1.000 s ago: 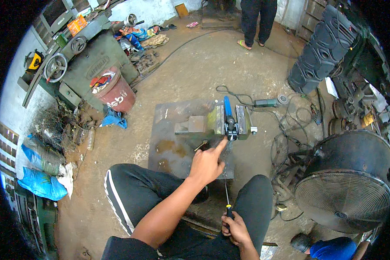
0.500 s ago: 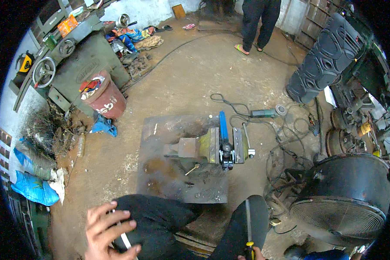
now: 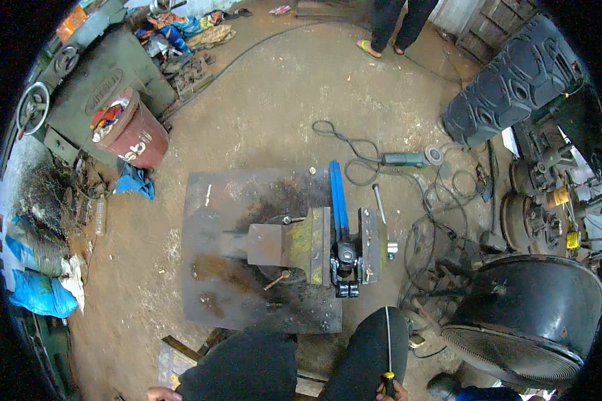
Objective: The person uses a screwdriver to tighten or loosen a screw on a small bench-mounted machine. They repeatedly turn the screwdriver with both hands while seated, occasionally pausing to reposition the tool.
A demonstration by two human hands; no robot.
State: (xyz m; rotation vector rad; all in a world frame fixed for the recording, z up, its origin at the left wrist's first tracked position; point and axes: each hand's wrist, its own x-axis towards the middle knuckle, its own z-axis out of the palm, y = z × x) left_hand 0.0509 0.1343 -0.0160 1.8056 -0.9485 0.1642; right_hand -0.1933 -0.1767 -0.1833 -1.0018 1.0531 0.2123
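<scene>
Seated worker's right hand (image 3: 393,393), closed around a yellow-handled rod (image 3: 387,341) rising toward the bench vise (image 3: 328,247) that clamped a blue bar (image 3: 338,200) steady; left hand (image 3: 159,394), at the frame's edge, grip indeterminate.

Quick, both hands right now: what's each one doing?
Left hand: only a sliver shows at the bottom edge; open or closed cannot be told.
Right hand: closed on the yellow-and-black handle of a thin metal rod.
</scene>
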